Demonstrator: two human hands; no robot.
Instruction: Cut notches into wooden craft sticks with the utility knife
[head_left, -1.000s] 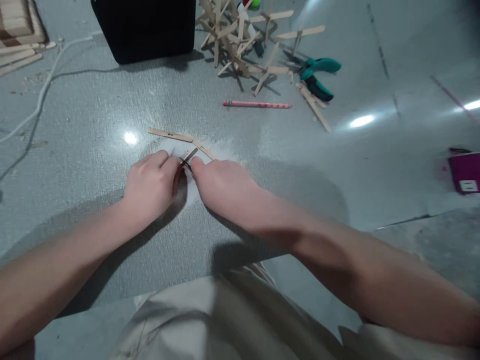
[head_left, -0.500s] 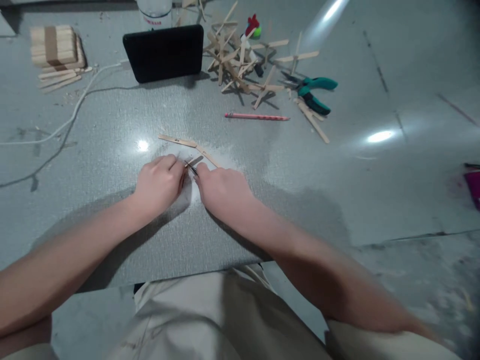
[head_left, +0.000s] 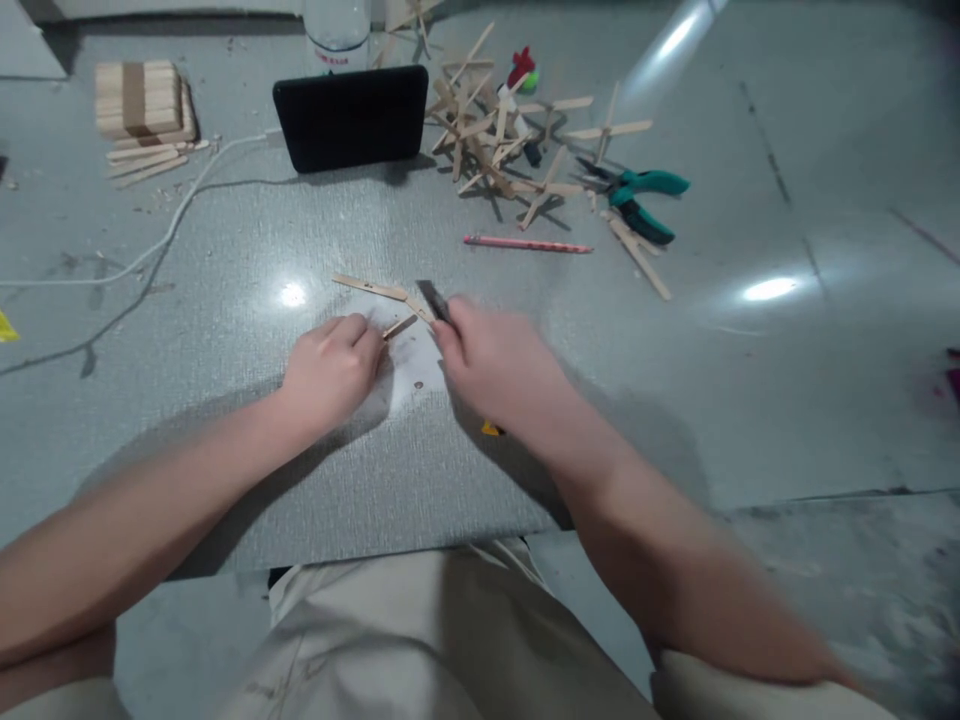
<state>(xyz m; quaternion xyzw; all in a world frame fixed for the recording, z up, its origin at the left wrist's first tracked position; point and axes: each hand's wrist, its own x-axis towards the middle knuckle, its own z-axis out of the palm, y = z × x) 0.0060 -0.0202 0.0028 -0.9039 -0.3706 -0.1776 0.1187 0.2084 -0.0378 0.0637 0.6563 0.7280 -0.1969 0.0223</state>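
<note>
1. On the table (head_left: 337,520), near its front edge, the left hand (head_left: 334,365) is curled nearly closed, its fingertips pinching a short wooden stick (head_left: 400,327) that pokes out toward the right hand.
2. Just to the right, the right hand (head_left: 499,360) is wrapped around a dark-bladed tool (head_left: 433,298), the blade pointing forward and apart from the short stick; a yellow bit (head_left: 491,428) shows beneath the palm.
3. Just beyond both hands lie two flat sticks (head_left: 367,286), end to end at a bend.
4. Farther back are a pink pencil (head_left: 527,244) and, to its right, teal-handled pliers (head_left: 637,200).
5. Behind the pencil sits a heap of crossed sticks (head_left: 480,135); left of it stands a black screen (head_left: 352,120).
6. At the far left rests a banded stack of sticks (head_left: 142,100).
</note>
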